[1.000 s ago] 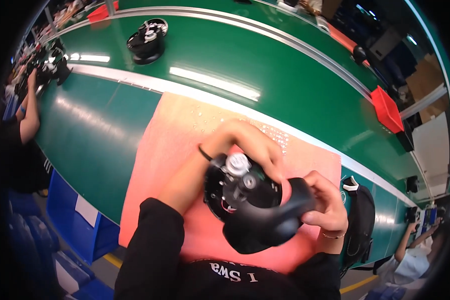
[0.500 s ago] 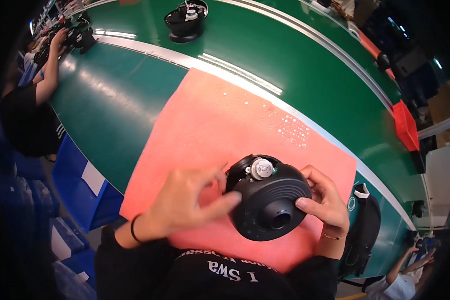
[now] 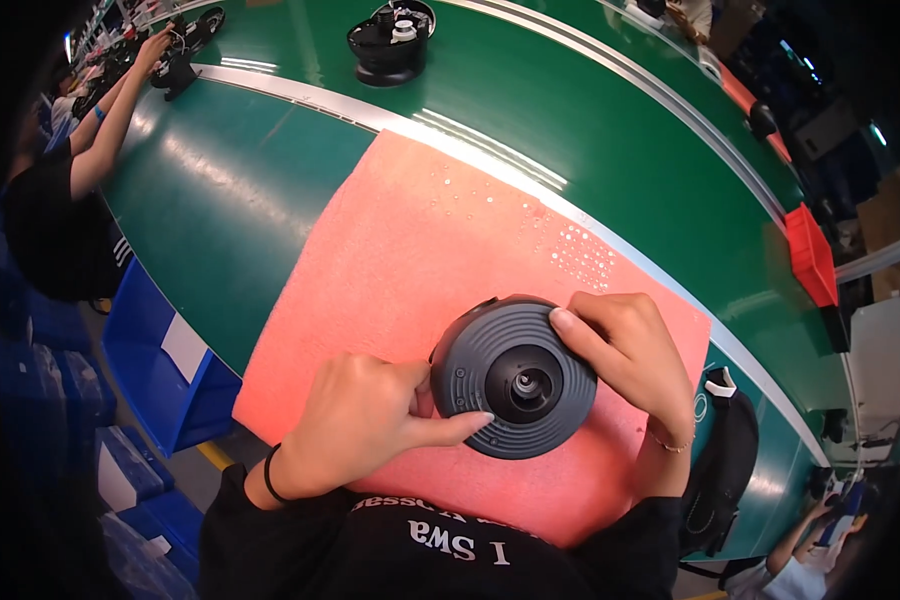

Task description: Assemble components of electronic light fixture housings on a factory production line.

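Between my hands is a round black appliance housing [image 3: 570,400], its ringed face and central round opening turned up toward me. My left hand [image 3: 375,420] grips its left edge, thumb lying over the face by some small marks. On the upper right rim my right hand [image 3: 625,350] is closed, thumb on top and fingers around the side. Below the housing lies a pink cloth mat [image 3: 340,290]. Small clear round pieces [image 3: 582,258] are scattered and set in rows at the mat's far side. Whatever is on the housing's underside is hidden.
Another black housing with open insides [image 3: 390,50] stands on the green conveyor [image 3: 530,80] beyond a metal rail. A blue bin [image 3: 160,370] sits at left, a red bin [image 3: 810,255] at far right, a black bag-like item [image 3: 725,460] right of the mat. A co-worker's arm [image 3: 115,130] reaches in at left.
The housing has been tipped so its ringed face points up, hiding the silver motor-like part seen before. My left hand has closed onto its edge. The housing on the conveyor has shifted right.
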Action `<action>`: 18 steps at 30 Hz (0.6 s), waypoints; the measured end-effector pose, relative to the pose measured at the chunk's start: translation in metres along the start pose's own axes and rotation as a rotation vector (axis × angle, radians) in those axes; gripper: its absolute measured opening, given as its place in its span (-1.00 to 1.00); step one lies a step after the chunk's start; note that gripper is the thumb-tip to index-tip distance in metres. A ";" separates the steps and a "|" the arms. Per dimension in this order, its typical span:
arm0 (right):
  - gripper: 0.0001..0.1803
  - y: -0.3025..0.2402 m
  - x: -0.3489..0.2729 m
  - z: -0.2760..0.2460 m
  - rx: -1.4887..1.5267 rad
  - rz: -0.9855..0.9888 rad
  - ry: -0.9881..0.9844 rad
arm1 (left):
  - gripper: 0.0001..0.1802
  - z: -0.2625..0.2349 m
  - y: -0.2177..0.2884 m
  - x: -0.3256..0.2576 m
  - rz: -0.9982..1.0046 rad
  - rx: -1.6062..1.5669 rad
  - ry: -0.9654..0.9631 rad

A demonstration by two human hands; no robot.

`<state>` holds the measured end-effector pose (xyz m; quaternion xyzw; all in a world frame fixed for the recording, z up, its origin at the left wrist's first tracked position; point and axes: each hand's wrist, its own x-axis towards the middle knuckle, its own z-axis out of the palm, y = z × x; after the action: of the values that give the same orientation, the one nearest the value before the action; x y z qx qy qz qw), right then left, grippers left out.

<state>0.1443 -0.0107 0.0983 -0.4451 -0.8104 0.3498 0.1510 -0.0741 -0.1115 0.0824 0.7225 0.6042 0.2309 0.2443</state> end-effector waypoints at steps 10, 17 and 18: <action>-0.54 0.024 0.000 -0.002 -0.149 -0.187 -0.006 | -0.55 0.015 0.014 0.001 -0.106 -0.019 -0.039; -0.56 0.026 -0.007 -0.014 -0.060 -0.300 -0.057 | -0.49 0.031 0.017 -0.013 -0.053 -0.062 0.128; -0.55 0.024 -0.008 -0.015 -0.040 -0.311 -0.055 | -0.48 0.033 0.016 -0.016 -0.032 -0.032 0.147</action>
<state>0.1716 -0.0027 0.0925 -0.3072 -0.8803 0.3179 0.1721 -0.0436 -0.1319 0.0660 0.6899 0.6283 0.2888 0.2143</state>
